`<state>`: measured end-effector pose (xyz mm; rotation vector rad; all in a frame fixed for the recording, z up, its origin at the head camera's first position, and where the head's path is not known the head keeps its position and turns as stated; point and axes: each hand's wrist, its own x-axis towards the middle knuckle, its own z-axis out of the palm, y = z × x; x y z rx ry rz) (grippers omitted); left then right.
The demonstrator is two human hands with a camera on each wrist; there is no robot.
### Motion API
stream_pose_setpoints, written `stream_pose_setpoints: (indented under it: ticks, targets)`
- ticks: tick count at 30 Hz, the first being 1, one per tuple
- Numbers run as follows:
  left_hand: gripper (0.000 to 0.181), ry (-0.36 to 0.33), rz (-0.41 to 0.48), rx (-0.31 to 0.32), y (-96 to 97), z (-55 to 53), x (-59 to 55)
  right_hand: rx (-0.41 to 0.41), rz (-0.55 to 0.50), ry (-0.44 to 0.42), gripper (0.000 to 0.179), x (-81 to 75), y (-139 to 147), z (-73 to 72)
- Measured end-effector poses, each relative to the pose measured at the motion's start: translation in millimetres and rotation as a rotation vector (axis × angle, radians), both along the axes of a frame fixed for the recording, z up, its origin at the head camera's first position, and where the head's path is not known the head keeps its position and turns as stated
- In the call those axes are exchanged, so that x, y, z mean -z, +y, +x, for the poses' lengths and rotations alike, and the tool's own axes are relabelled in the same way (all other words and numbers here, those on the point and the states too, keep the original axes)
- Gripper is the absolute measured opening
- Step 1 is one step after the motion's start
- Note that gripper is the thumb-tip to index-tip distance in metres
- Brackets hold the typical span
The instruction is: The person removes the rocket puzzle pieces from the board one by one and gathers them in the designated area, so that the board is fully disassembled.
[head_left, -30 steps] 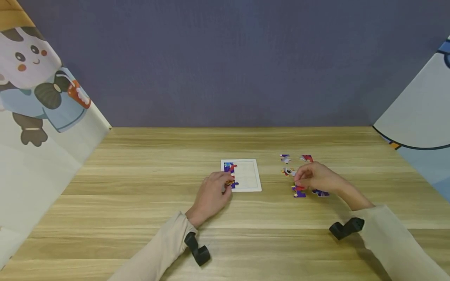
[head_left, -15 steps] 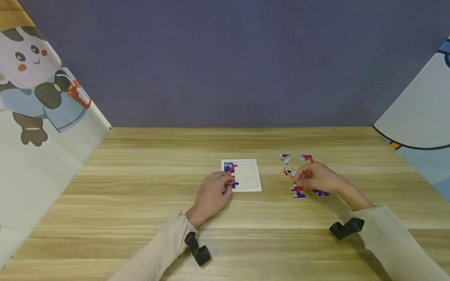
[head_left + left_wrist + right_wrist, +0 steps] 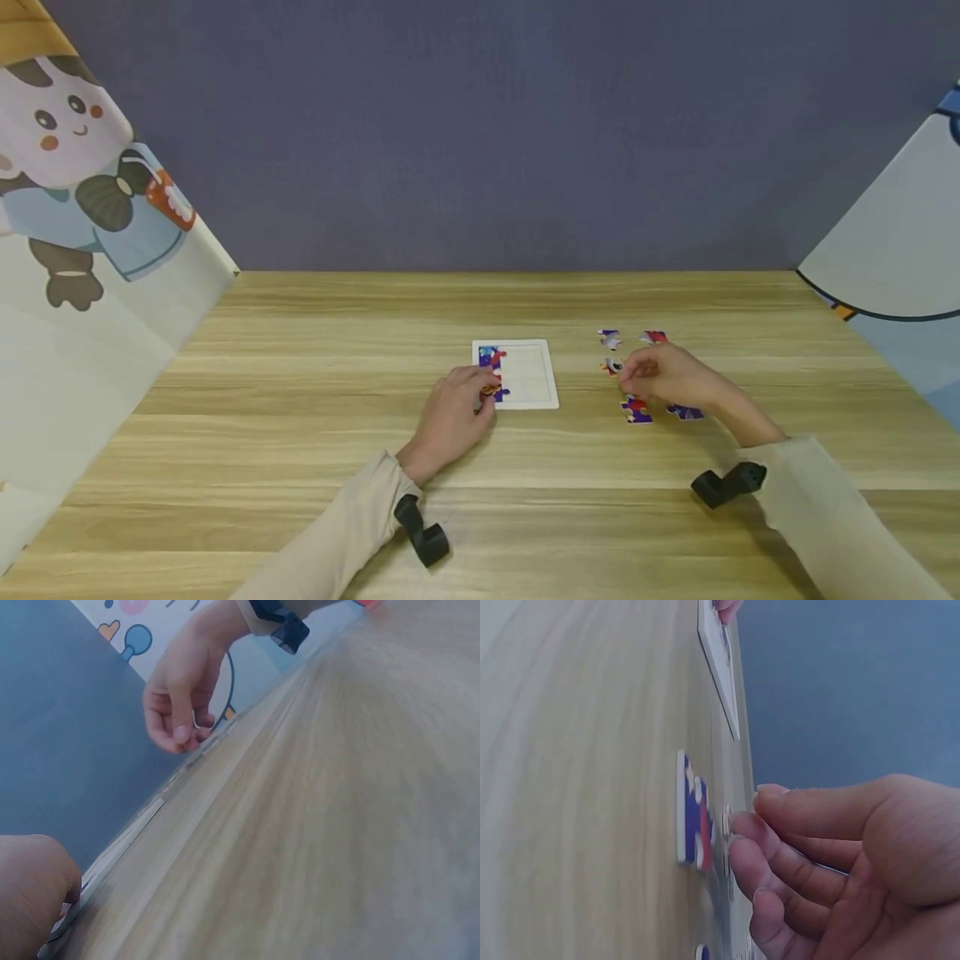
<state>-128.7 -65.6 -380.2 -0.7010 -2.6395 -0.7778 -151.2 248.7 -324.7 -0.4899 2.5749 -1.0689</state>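
A white square puzzle tray (image 3: pixel 531 377) lies mid-table, with jigsaw pieces (image 3: pixel 487 358) along its left side. My left hand (image 3: pixel 448 423) rests at the tray's lower left, fingertips bent down onto the pieces there and partly hiding them. To the right, my right hand (image 3: pixel 670 382) hovers above loose pieces, its thumb and fingers loosely bent. Nothing shows between them in the right wrist view, where a purple and red jigsaw piece (image 3: pixel 692 821) lies on the wood just beyond the fingertips. A bird-like piece (image 3: pixel 612 366) sits at those fingertips in the head view.
Other loose pieces surround the right hand: a purple and grey piece (image 3: pixel 609 338), a red piece (image 3: pixel 654 337) behind, and a dark purple piece (image 3: pixel 686 412) nearer. The wooden table (image 3: pixel 337 367) ends at a dark blue back wall (image 3: pixel 480 133).
The purple and red piece below my right hand has turned slightly. Since then my right hand has shifted a little left, towards the bird-like piece. My left hand has stayed still.
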Motion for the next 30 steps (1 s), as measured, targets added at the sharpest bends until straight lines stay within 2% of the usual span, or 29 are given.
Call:
stream_pose_setpoints:
  ticks: [9,19,30]
  targets:
    - [0.021,0.01,-0.009,0.001,0.2,-0.2,-0.3,-0.06,-0.02,0.067,0.01,-0.3,-13.6,-4.6]
    - [0.022,-0.002,-0.011,0.001,-0.2,-0.8,0.5,-0.043,-0.024,0.025,0.012,0.8,-33.6,-9.3]
    - [0.022,-0.006,-0.011,0.003,0.2,-1.5,0.0,-0.055,-0.028,0.041,0.011,-1.7,-52.4,-14.5]
